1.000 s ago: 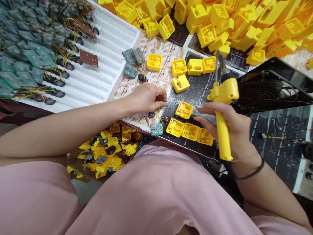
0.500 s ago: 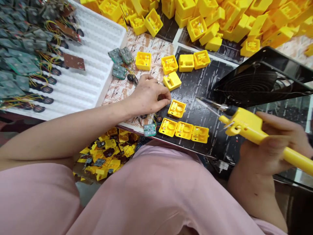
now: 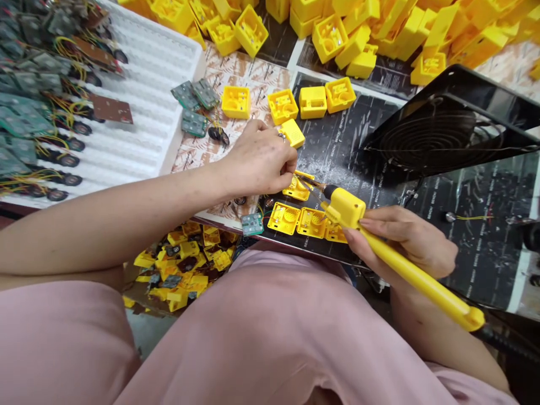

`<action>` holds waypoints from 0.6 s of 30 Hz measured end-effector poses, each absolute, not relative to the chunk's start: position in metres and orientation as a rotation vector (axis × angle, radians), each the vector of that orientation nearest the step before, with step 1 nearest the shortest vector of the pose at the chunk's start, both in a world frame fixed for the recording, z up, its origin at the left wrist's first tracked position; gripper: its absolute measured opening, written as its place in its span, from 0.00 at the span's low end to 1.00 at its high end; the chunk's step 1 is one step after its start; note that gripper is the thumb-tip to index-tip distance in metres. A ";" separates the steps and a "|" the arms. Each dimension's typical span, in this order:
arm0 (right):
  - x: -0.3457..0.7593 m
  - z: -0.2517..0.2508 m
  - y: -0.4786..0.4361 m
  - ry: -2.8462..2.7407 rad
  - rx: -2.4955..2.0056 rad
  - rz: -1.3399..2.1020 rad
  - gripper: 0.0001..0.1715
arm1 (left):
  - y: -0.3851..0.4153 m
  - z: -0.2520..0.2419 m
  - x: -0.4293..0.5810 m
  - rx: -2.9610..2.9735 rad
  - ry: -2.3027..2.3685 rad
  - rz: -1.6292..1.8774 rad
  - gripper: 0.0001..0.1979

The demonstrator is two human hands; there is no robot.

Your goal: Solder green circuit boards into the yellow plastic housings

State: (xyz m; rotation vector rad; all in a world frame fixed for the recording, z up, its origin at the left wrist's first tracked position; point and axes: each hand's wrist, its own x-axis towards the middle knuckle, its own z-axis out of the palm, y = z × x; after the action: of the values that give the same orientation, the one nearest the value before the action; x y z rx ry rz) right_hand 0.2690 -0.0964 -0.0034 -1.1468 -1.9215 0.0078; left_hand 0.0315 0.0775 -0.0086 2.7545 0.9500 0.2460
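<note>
My left hand [image 3: 259, 160] is closed, its fingertips pinched on something small I cannot make out at the edge of an open yellow plastic housing [image 3: 296, 188] on the black mat. My right hand [image 3: 405, 239] grips a yellow soldering iron [image 3: 394, 259], whose metal tip points left into that same housing, just under my left fingers. Three more open yellow housings [image 3: 310, 222] lie in a row in front of it. A small green circuit board [image 3: 252, 224] with wires sits at the row's left end.
A white ridged tray [image 3: 139, 124] with several wired circuit boards lies at the left. A heap of yellow housings [image 3: 379, 28] fills the back. A black fan [image 3: 447, 129] stands at the right. A box of yellow scrap parts [image 3: 181, 270] sits below the table edge.
My right hand swung the soldering iron down and left until its tip reached the housing. My left hand shifted slightly right onto that housing's edge.
</note>
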 end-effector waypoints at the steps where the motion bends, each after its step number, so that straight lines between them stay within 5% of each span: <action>1: 0.268 -0.001 -0.095 -1.950 -1.129 -0.012 0.15 | 0.078 -0.008 0.032 2.764 0.940 0.243 0.08; 18: 0.267 0.014 -0.082 -2.055 -1.027 -0.077 0.15 | 0.090 -0.020 0.023 2.727 0.788 0.370 0.09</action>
State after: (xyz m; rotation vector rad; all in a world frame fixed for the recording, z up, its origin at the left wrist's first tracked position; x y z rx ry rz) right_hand 0.2666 -0.0817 0.0140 -1.0270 -2.0555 -0.0766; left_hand 0.0229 0.0902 -0.0196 2.7270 0.7881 0.3697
